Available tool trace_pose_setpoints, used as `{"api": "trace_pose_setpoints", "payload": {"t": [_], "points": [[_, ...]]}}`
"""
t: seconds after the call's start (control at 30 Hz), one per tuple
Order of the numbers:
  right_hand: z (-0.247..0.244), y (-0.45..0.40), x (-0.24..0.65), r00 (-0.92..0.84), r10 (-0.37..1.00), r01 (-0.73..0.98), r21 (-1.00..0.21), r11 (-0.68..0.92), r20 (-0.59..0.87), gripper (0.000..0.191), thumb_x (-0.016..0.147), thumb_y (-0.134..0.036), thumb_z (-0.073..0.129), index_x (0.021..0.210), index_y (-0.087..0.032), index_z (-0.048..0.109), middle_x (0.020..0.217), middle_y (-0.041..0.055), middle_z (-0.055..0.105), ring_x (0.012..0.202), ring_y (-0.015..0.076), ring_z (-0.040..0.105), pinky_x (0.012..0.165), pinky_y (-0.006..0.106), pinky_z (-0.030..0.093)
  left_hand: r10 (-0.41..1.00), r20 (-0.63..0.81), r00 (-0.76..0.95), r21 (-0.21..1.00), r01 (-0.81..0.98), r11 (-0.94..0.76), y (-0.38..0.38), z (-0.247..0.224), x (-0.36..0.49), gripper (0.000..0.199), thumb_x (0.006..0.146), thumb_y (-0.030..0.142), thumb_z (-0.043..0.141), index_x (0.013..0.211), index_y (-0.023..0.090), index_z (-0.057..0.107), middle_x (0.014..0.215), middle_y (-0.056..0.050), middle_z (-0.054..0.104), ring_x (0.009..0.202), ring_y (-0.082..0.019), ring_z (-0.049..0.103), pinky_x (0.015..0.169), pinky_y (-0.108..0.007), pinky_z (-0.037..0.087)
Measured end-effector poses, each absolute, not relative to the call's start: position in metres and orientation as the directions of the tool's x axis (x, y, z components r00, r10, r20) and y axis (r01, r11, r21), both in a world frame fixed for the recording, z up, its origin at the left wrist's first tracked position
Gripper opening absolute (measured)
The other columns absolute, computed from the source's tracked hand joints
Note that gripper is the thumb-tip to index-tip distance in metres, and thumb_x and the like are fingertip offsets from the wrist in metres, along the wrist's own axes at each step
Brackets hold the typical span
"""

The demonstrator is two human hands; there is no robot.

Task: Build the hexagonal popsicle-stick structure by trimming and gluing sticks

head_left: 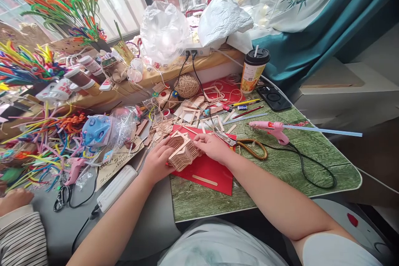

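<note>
A hollow box of stacked wooden craft sticks (184, 157) is tilted over a red sheet (222, 176). My left hand (157, 160) grips its left side, fingers curled over the upper rim. At the right side, my right hand (212, 147) pinches the box's edge; its fingertips are partly hidden. One loose craft stick (205, 180) lies on the red sheet, nearer to me than the box. Scissors with bronze-coloured handles (253, 149) lie just beyond my right wrist.
A pink glue gun (272, 129) with a long glue stick rests at right. Behind it stand a phone (274, 98) and a paper cup (254, 70). Twine (187, 86) and wood pieces crowd the back. At left are a white power strip (116, 188) and another person's hand (15, 201).
</note>
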State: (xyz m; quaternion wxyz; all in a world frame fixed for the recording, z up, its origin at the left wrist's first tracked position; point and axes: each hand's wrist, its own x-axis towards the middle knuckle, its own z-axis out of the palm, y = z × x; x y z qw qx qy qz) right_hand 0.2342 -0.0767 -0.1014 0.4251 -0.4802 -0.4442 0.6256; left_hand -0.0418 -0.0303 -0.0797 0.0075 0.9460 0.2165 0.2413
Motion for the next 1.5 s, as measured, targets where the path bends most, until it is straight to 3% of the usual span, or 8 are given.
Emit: {"api": "trace_pose_setpoints", "payload": {"t": [0.17, 0.3, 0.6, 0.77, 0.97, 1.2, 1.5], "points": [[-0.101, -0.078, 0.234, -0.188, 0.955, -0.109, -0.961, -0.254, -0.230, 0.025, 0.091, -0.046, 0.072, 0.090, -0.023, 0.062, 0.076, -0.0001, 0.066, 0.069, 0.0159, 0.062, 0.069, 0.029, 0.054, 0.429, 0.419, 0.801, 0.102, 0.427, -0.898, -0.030, -0.076, -0.045, 0.072, 0.086, 0.032, 0.086, 0.148, 0.025, 0.051, 0.147, -0.022, 0.062, 0.142, -0.039, 0.063, 0.111, -0.056, 0.059], [-0.101, -0.077, 0.234, -0.193, 0.952, -0.097, -0.961, -0.259, -0.237, 0.026, 0.089, -0.046, 0.074, 0.087, -0.023, 0.063, 0.077, 0.0002, 0.066, 0.070, 0.0162, 0.063, 0.068, 0.028, 0.053, 0.418, 0.445, 0.792, 0.128, 0.406, -0.905, -0.029, -0.076, -0.045, 0.096, 0.086, 0.034, 0.087, 0.164, 0.027, 0.032, 0.150, -0.024, 0.060, 0.138, -0.038, 0.065, 0.107, -0.055, 0.061], [-0.106, -0.076, 0.233, -0.188, 0.950, -0.076, -0.960, -0.269, -0.251, 0.025, 0.090, -0.046, 0.072, 0.088, -0.023, 0.064, 0.079, 0.0009, 0.068, 0.072, 0.0166, 0.062, 0.067, 0.027, 0.051, 0.440, 0.342, 0.830, 0.092, 0.436, -0.895, -0.033, -0.069, -0.039, 0.080, 0.088, 0.031, 0.081, 0.160, 0.027, 0.044, 0.148, -0.019, 0.064, 0.138, -0.038, 0.065, 0.111, -0.052, 0.058], [-0.104, -0.077, 0.233, -0.181, 0.954, -0.047, -0.966, -0.253, -0.240, 0.024, 0.088, -0.045, 0.074, 0.085, -0.023, 0.064, 0.077, -0.0005, 0.065, 0.073, 0.0163, 0.060, 0.067, 0.025, 0.048, 0.448, 0.275, 0.851, 0.100, 0.439, -0.893, -0.037, -0.058, -0.040, 0.088, 0.085, 0.031, 0.084, 0.163, 0.031, 0.045, 0.157, -0.019, 0.055, 0.138, -0.038, 0.064, 0.111, -0.052, 0.058], [-0.096, -0.079, 0.232, -0.185, 0.954, -0.028, -0.969, -0.246, -0.237, 0.023, 0.088, -0.044, 0.072, 0.084, -0.023, 0.063, 0.080, 0.0003, 0.067, 0.074, 0.0165, 0.059, 0.066, 0.025, 0.045, 0.479, 0.163, 0.863, 0.054, 0.477, -0.877, -0.036, -0.045, -0.035, 0.108, 0.079, 0.034, 0.087, 0.172, 0.029, 0.031, 0.160, -0.020, 0.051, 0.137, -0.042, 0.063, 0.109, -0.055, 0.058], [-0.095, -0.079, 0.235, -0.192, 0.948, 0.002, -0.966, -0.260, -0.256, 0.021, 0.089, -0.042, 0.069, 0.085, -0.023, 0.063, 0.080, -0.0003, 0.067, 0.073, 0.0157, 0.059, 0.066, 0.025, 0.044, 0.459, 0.087, 0.884, 0.033, 0.458, -0.888, -0.033, -0.031, -0.024, 0.105, 0.076, 0.040, 0.091, 0.168, 0.035, 0.041, 0.165, -0.013, 0.052, 0.126, -0.041, 0.064, 0.111, -0.059, 0.054], [-0.089, -0.083, 0.232, -0.198, 0.943, 0.056, -0.963, -0.263, -0.269, 0.017, 0.092, -0.038, 0.065, 0.087, -0.023, 0.060, 0.078, -0.0029, 0.063, 0.073, 0.0149, 0.054, 0.069, 0.025, 0.041, 0.417, 0.027, 0.908, 0.028, 0.417, -0.909, -0.033, -0.024, -0.019, 0.113, 0.078, 0.053, 0.090, 0.172, 0.028, 0.033, 0.166, -0.010, 0.053, 0.129, -0.040, 0.061, 0.110, -0.052, 0.053]]}}
